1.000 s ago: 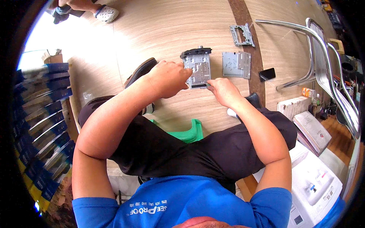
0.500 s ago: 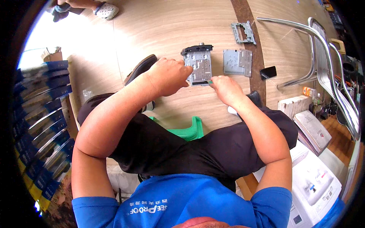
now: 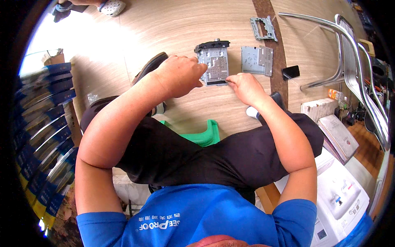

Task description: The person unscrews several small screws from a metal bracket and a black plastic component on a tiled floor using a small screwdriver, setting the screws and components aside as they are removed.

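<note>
A grey metal chassis [image 3: 216, 64] with a black front lies on the wooden floor ahead of me. My left hand [image 3: 181, 76] rests against its left edge, fingers curled and gripping it. My right hand [image 3: 243, 87] is at its near right corner with the fingers pinched; whether they hold a small tool or screw is too small to tell. A flat grey metal plate [image 3: 257, 60] lies just right of the chassis, and a metal bracket frame [image 3: 263, 28] lies farther away.
A black phone [image 3: 290, 72] lies right of the plate. A metal chair [image 3: 349, 49] stands at the right. A green stool [image 3: 204, 136] shows under my crossed legs. Stacked blue-edged boxes [image 3: 41, 123] line the left. Another person's foot [image 3: 109, 6] is at the top.
Both hands stay at the chassis with only slight shifts. The view has tilted a little, so the chassis and plates sit lower in the picture.
</note>
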`<state>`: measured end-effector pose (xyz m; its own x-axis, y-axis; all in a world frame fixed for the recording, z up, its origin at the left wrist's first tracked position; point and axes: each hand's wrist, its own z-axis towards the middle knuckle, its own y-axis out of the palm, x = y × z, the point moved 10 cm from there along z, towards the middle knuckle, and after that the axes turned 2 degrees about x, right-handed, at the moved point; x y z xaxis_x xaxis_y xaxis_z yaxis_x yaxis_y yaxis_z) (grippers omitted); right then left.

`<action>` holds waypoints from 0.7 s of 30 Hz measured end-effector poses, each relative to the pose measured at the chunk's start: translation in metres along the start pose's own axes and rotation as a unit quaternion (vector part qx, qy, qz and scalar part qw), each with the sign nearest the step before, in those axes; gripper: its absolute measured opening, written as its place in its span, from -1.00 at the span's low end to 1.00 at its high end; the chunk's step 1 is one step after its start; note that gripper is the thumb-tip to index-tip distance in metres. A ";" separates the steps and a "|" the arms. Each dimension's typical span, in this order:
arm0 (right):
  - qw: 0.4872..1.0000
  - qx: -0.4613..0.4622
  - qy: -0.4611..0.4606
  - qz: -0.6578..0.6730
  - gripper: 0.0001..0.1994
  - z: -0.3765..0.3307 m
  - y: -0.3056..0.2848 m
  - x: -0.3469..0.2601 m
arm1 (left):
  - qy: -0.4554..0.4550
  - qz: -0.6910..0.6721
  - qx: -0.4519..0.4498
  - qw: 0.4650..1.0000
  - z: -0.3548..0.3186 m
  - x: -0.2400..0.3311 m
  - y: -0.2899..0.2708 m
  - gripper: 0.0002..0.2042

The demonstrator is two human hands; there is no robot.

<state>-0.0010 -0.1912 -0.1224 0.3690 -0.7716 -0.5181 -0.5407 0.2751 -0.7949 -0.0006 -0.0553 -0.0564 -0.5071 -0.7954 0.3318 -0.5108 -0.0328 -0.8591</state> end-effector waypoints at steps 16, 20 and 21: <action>0.995 -0.050 0.085 0.019 -0.81 -0.008 0.002 0.009 | 0.011 -0.018 0.003 1.000 0.001 0.002 0.001 -0.68; 0.993 -0.061 0.091 0.047 -0.78 -0.008 0.001 0.005 | 0.009 -0.020 0.009 1.000 -0.001 0.002 0.001 -0.68; 0.994 -0.061 0.080 0.044 -0.77 -0.007 0.003 0.006 | 0.010 -0.021 0.011 1.000 -0.001 0.002 0.001 -0.68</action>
<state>-0.0059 -0.1991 -0.1256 0.1976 -0.8316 -0.5191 -0.6570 0.2806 -0.6997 -0.0023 -0.0565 -0.0559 -0.4993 -0.7810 0.3752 -0.5161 -0.0797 -0.8528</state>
